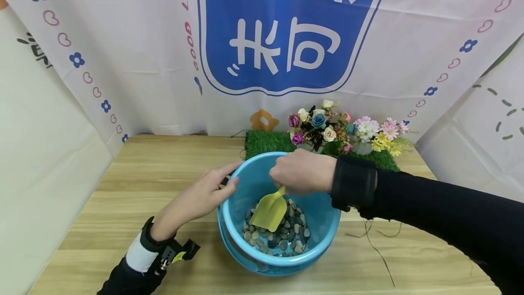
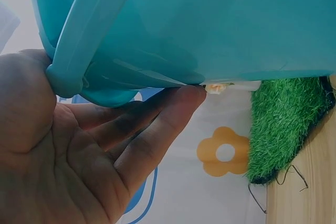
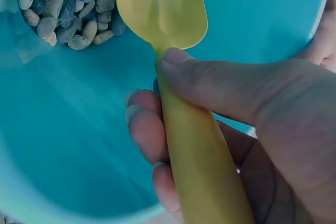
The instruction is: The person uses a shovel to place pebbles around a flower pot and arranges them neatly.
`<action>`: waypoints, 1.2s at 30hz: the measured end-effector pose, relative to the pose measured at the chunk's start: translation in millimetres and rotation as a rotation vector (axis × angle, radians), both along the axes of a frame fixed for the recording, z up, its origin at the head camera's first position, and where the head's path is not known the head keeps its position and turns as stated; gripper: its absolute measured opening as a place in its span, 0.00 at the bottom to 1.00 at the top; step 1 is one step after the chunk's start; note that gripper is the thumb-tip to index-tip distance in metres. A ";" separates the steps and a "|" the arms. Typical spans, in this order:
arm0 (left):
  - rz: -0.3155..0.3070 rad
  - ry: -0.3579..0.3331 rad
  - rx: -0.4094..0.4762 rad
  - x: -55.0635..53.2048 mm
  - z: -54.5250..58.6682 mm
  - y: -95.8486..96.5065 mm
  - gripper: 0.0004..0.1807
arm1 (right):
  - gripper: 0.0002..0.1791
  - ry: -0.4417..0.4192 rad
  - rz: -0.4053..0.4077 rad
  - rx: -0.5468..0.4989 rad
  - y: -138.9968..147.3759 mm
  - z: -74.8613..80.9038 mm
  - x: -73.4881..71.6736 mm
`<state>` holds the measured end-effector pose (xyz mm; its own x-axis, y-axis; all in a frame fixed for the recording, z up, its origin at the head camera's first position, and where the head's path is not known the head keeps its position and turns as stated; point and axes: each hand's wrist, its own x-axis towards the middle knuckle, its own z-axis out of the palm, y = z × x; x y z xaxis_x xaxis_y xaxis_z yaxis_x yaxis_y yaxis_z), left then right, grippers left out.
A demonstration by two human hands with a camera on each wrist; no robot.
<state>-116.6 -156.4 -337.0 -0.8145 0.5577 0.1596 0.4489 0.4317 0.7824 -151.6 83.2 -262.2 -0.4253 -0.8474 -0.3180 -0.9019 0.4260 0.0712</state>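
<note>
A blue bucket [image 1: 327, 240] stands on the wooden table, with grey and tan pebbles [image 1: 292, 236] over its bottom. My right hand [image 1: 303, 171] grips the handle of a small yellow toy shovel [image 1: 270, 211] inside the bucket. In the right wrist view the thumb lies along the shovel handle [image 3: 199, 156] and the fingers wrap beneath it. The shovel's blade points down over the pebbles. My left hand [image 1: 204, 192] holds the bucket's left rim, its thumb at the edge. In the left wrist view its fingers [image 2: 157, 129] touch the bucket's outer wall, below the bucket's handle [image 2: 84, 30].
Behind the bucket lies a green artificial grass mat [image 1: 266, 142]. Artificial flowers in small pots [image 1: 327, 126] stand on it at the back right. Thin dark strands [image 1: 378, 249] lie on the table [image 1: 163, 163] to the right. A printed white cloth [image 1: 155, 81] hangs behind.
</note>
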 end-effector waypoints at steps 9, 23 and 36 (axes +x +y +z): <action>-0.001 -0.009 0.006 0.2 -1.0 -0.8 0.24 | 0.14 -0.080 -0.034 0.100 -9.4 -11.9 -3.7; -0.004 -0.024 0.002 0.0 0.1 0.3 0.24 | 0.09 -0.075 -0.088 0.139 -16.6 -15.7 1.0; 0.011 -0.009 -0.017 0.4 1.2 -0.8 0.24 | 0.14 -0.008 -0.098 0.054 -10.3 -9.0 4.9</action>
